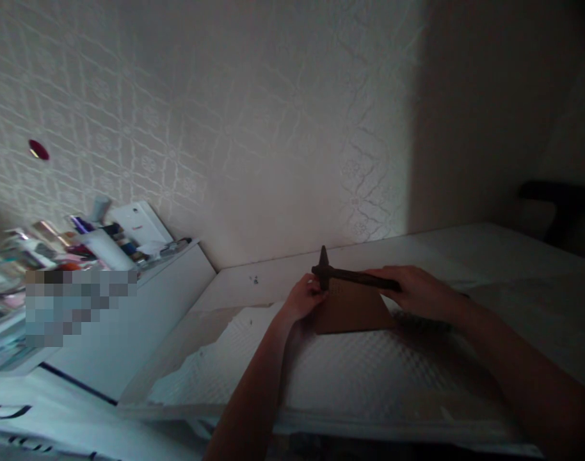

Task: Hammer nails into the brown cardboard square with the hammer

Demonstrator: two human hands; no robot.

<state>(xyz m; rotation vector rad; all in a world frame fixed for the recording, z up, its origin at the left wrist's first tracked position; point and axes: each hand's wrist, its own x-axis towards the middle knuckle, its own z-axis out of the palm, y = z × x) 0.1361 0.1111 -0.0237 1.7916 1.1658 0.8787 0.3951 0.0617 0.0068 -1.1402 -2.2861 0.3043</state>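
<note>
A dark hammer (354, 276) is held level above a brown board (352, 307), its head at the left end and its handle running right. My right hand (410, 289) is wrapped round the end of the handle. At the board's upper left edge, just beside and below the hammer head, is my left hand (306, 296), its fingers pinched together. Whatever those fingers hold is too small and dark to make out. The board lies on a white textured sheet (340, 368), over a white tabletop (235, 285).
On the left, a white cabinet (143, 320) carries many bottles and tubes, with a white box (141, 225) leaning on the patterned wall (273, 128). Small dark bits (254, 280) lie on the tabletop near the wall. A dark object (556, 195) stands at far right.
</note>
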